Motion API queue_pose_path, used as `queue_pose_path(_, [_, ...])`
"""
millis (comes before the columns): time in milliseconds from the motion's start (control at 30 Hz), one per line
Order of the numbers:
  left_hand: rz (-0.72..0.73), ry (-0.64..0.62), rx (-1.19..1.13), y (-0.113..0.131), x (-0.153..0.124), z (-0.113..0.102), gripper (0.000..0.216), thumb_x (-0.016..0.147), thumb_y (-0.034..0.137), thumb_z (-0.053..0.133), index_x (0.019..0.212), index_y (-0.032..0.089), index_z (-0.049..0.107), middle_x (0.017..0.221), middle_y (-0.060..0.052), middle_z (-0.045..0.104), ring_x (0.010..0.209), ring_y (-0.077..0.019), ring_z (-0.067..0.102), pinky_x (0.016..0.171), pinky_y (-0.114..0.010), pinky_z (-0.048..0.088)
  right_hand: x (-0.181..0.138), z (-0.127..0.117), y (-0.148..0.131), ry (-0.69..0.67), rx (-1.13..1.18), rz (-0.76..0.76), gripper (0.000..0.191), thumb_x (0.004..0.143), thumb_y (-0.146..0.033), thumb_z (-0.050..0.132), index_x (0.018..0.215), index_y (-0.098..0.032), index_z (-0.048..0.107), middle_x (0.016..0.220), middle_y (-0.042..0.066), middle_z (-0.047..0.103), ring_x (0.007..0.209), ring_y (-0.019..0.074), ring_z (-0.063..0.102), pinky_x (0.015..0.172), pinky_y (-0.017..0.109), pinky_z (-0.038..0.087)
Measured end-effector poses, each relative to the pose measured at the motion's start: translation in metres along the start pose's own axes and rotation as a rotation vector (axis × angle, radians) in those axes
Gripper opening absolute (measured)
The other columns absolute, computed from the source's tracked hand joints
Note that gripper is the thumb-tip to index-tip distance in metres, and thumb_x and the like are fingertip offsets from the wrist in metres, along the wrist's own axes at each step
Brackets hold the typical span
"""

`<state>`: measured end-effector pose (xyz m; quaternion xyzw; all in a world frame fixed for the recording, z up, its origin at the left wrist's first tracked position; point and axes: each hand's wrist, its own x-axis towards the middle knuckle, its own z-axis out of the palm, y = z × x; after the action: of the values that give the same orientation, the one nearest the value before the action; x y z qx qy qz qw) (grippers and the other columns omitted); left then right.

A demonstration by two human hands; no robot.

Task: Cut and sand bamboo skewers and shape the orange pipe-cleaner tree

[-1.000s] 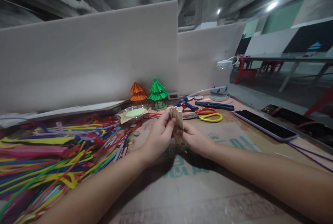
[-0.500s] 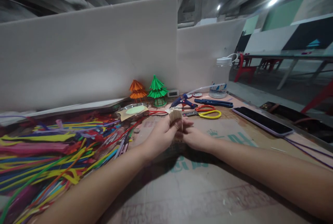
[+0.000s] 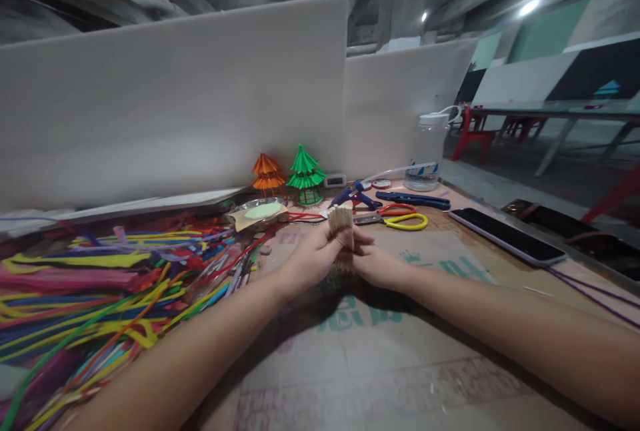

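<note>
Both my hands meet around a pale bundle of thin wooden sticks [image 3: 341,219], held upright above the middle of the table. My left hand [image 3: 317,252] grips it from the left, thumb across its near side. From the right, my right hand [image 3: 373,259] closes on its lower part; some of those fingers are hidden behind the bundle. Just beyond lie scissors [image 3: 406,220] with yellow and red handles and a blue glue gun [image 3: 356,195]. A green tiered tree model [image 3: 304,177] and an orange one [image 3: 268,175] stand behind, by the white partition.
Colourful fuzzy craft stems [image 3: 110,297] cover the left side. A foil dish [image 3: 260,209] with a pale green disc sits at the back. To the right are a blue stapler-like tool [image 3: 413,200], a phone [image 3: 507,236] with a cable, and a clear bottle [image 3: 424,157]. A white partition [image 3: 175,111] rises behind.
The view has shifted very slightly, so everything sits a little farther right. My hands keep hold of the stick bundle, with hardly any change in grip.
</note>
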<state>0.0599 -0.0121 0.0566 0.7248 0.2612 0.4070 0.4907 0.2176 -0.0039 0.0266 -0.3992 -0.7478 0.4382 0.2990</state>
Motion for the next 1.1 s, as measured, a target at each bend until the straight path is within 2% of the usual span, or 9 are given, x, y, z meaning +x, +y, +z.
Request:
queue_pose_path(200, [-0.076, -0.009, -0.211, -0.008, 0.001, -0.001, 0.054, 0.087, 0.064, 0.063, 0.105, 0.013, 0.072, 0.111, -0.017, 0.075, 0.103, -0.0286, 0.072, 0.087, -0.036, 0.057, 0.002, 0.002, 0.01, 0.003, -0.017, -0.026, 0.062, 0.089, -0.069, 0.052, 0.111, -0.016, 0.076, 0.112, 0.012, 0.075, 0.117, 0.0298, 0.064, 0.106, 0.044, 0.048])
queue_pose_path(433, [-0.116, -0.025, -0.326, -0.008, 0.001, -0.001, 0.059, 0.082, 0.064, 0.069, 0.113, 0.013, 0.069, 0.109, -0.018, 0.076, 0.105, -0.0319, 0.071, 0.087, -0.04, 0.058, 0.003, -0.001, 0.015, -0.005, -0.011, 0.026, 0.082, 0.08, -0.084, 0.047, 0.115, -0.015, 0.074, 0.12, 0.016, 0.071, 0.121, 0.0329, 0.061, 0.107, 0.047, 0.046])
queue_pose_path(600, [-0.081, 0.0, -0.223, -0.01, 0.001, 0.0, 0.056, 0.087, 0.063, 0.063, 0.112, 0.013, 0.069, 0.108, -0.018, 0.076, 0.103, -0.0307, 0.072, 0.088, -0.04, 0.057, 0.006, 0.005, 0.017, 0.01, 0.019, -0.008, 0.065, 0.084, -0.075, 0.051, 0.098, -0.017, 0.075, 0.099, 0.012, 0.074, 0.104, 0.028, 0.065, 0.097, 0.042, 0.051])
queue_pose_path(700, [-0.03, 0.003, 0.047, -0.008, 0.003, -0.006, 0.05, 0.094, 0.059, 0.054, 0.111, 0.015, 0.071, 0.111, -0.015, 0.075, 0.1, -0.0277, 0.071, 0.087, -0.038, 0.057, 0.005, 0.012, 0.017, 0.047, 0.023, -0.06, 0.05, 0.09, -0.062, 0.049, 0.088, -0.017, 0.069, 0.086, 0.008, 0.069, 0.085, 0.0219, 0.063, 0.083, 0.037, 0.052])
queue_pose_path(833, [0.0, -0.074, 0.573, 0.007, 0.009, -0.041, 0.036, 0.096, 0.043, 0.052, 0.11, 0.018, 0.074, 0.108, -0.01, 0.077, 0.097, -0.025, 0.072, 0.087, -0.034, 0.055, 0.006, 0.008, 0.009, 0.121, 0.013, -0.112, 0.031, 0.096, -0.042, 0.041, 0.092, -0.018, 0.059, 0.065, -0.002, 0.049, 0.058, 0.0128, 0.044, 0.057, 0.026, 0.042])
queue_pose_path(933, [-0.055, 0.068, 0.874, 0.019, 0.01, -0.088, 0.033, 0.094, 0.038, 0.053, 0.109, 0.018, 0.074, 0.113, -0.01, 0.076, 0.104, -0.0266, 0.07, 0.091, -0.033, 0.052, 0.012, -0.013, -0.002, 0.116, -0.075, -0.054, 0.024, 0.095, -0.031, 0.039, 0.099, -0.017, 0.058, 0.06, -0.006, 0.042, 0.05, 0.0116, 0.037, 0.051, 0.023, 0.034])
queue_pose_path(967, [-0.117, 0.184, 1.116, 0.02, 0.009, -0.105, 0.033, 0.096, 0.04, 0.049, 0.111, 0.023, 0.073, 0.117, -0.006, 0.076, 0.107, -0.0255, 0.069, 0.092, -0.033, 0.051, 0.014, -0.022, -0.004, 0.11, -0.144, -0.029, 0.025, 0.095, -0.03, 0.038, 0.101, -0.017, 0.059, 0.06, -0.005, 0.044, 0.05, 0.0121, 0.039, 0.05, 0.023, 0.034])
queue_pose_path(1000, [-0.162, 0.266, 1.211, 0.02, 0.008, -0.121, 0.035, 0.096, 0.039, 0.049, 0.114, 0.021, 0.072, 0.121, -0.01, 0.074, 0.112, -0.0296, 0.066, 0.095, -0.038, 0.049, 0.017, -0.031, -0.005, 0.1, -0.253, -0.016, 0.027, 0.095, -0.029, 0.038, 0.103, -0.016, 0.06, 0.064, -0.003, 0.049, 0.053, 0.0129, 0.044, 0.051, 0.024, 0.035])
queue_pose_path(1100, [-0.272, 0.297, 1.323, 0.012, 0.003, -0.158, 0.04, 0.09, 0.039, 0.058, 0.119, 0.014, 0.069, 0.125, -0.017, 0.07, 0.116, -0.0353, 0.064, 0.097, -0.041, 0.047, 0.022, -0.054, 0.0, 0.152, -0.692, -0.027, 0.028, 0.096, -0.028, 0.039, 0.106, -0.019, 0.063, 0.092, 0.006, 0.068, 0.079, 0.0175, 0.062, 0.066, 0.025, 0.043])
